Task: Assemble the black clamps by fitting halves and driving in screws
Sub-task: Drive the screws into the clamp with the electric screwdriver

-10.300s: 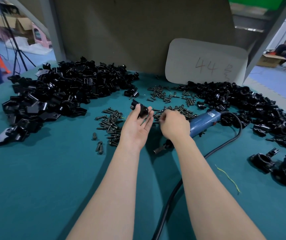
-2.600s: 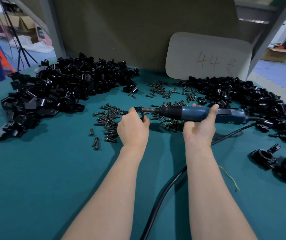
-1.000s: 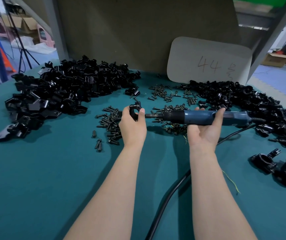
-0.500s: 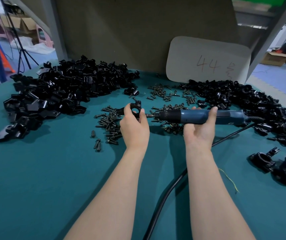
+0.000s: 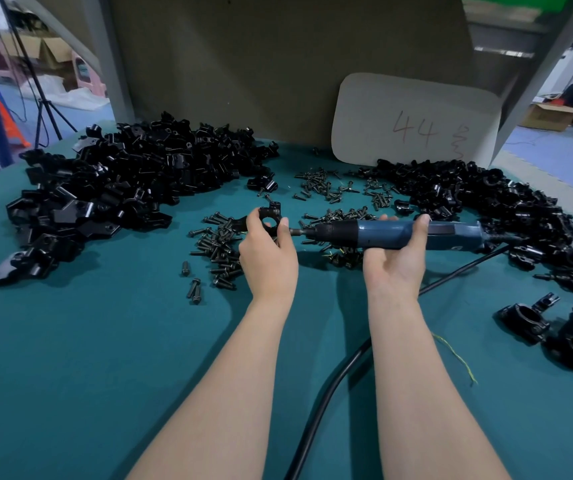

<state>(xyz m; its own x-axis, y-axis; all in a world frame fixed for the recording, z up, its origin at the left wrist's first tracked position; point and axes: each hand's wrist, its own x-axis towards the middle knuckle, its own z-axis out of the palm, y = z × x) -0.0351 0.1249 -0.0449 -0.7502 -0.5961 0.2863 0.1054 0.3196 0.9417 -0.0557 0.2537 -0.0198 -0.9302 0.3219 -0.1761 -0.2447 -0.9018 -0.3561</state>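
Left hand: the left hand is pinching a black clamp between thumb and forefinger. It is holding the clamp up off the tabletop, over the middle, with the round bore facing the camera.
Right hand: the right hand is gripping the blue electric screwdriver from beneath, with the fingers wrapping round the barrel and the thumb tip standing over its top.
What has changed: some ten seconds back the driver was lying on the tabletop while the right hand was picking among the loose screws. Now the driver is being held level, and its bit is pressing into the clamp's right side, just beside the left thumb. Over the last second the clamp has been turning a little, so the bore is showing more fully, while the bit is staying seated.
Screw: it is hiding behind the thumb and bit, so I cannot tell whether it is fully home.
Meaning for the task: the halves are looking fitted already, and the driving step is probably running or finishing on this piece.
Stock: the unassembled halves are lying heaped toward the far left corner, and a second heap is lying along the right edge.
Done pieces: the finished clamps are sitting by the right edge, nearer the person.
Risk: the thumb is sitting close to the spinning bit, so a slip could be nipping it.
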